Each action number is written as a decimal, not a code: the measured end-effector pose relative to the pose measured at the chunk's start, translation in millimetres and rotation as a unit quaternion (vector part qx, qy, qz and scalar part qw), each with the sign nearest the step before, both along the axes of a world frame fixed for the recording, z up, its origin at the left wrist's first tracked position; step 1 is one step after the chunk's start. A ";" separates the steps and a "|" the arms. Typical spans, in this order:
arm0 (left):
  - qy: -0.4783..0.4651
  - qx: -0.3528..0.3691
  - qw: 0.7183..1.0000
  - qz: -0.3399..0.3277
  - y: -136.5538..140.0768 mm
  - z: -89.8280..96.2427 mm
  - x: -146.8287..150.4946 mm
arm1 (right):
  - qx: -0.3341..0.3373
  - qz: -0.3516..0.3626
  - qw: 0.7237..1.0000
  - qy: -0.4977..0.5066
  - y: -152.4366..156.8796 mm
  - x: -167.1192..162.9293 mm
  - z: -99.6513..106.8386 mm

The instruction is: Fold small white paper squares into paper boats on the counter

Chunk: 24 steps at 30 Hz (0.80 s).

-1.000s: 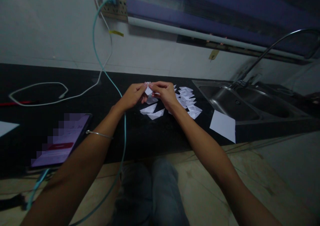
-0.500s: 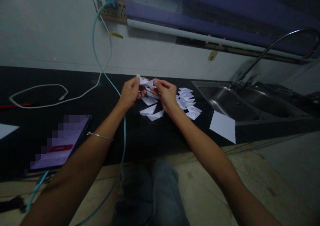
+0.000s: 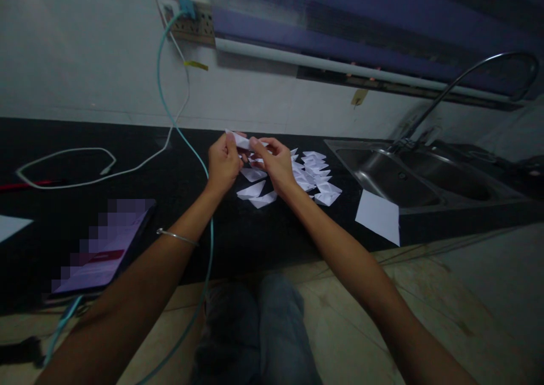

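A small white folded paper piece is held up above the black counter between my two hands. My left hand pinches its left end with the thumb on top. On its right end, the thumb and fingers of my right hand are closed. Several more folded paper pieces lie in rows to the right of my right hand. Two pointed folded pieces rest just below the hands, partly overlapped by my right wrist. Part of the pile is hidden behind my right hand.
A flat white paper sheet lies near the steel double sink. At the left are a tablet, a white cable and a red pen-like stick. A teal cable runs over the counter from the wall socket, passing beside my left wrist.
My right hand has moved slightly left, closer to my left hand. The folded paper between them now looks narrower and flatter, its raised points no longer showing.
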<state>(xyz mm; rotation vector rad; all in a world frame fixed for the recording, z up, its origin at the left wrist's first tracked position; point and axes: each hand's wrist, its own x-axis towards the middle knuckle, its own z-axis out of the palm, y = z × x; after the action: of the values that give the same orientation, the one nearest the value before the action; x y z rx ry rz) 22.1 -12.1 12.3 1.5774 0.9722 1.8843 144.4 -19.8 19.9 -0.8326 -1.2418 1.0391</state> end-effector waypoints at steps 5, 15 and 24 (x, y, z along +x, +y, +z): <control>0.021 0.020 1.000 0.004 -4.5 2.0 -2.1 | -0.010 0.044 0.999 -0.016 -1.2 3.4 1.9; 0.021 -0.033 0.993 -0.109 -4.5 6.1 -4.2 | 0.017 0.040 0.999 0.014 7.5 15.8 2.1; 0.133 -0.015 0.987 -0.092 -16.3 13.5 -10.2 | -0.014 0.107 0.994 -0.002 0.6 20.8 10.2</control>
<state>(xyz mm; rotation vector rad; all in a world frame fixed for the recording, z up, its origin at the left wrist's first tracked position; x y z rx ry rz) 11.9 -28.4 25.8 1.8665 0.9212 1.5548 165.2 -19.2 30.0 -0.7352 -1.3435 1.2292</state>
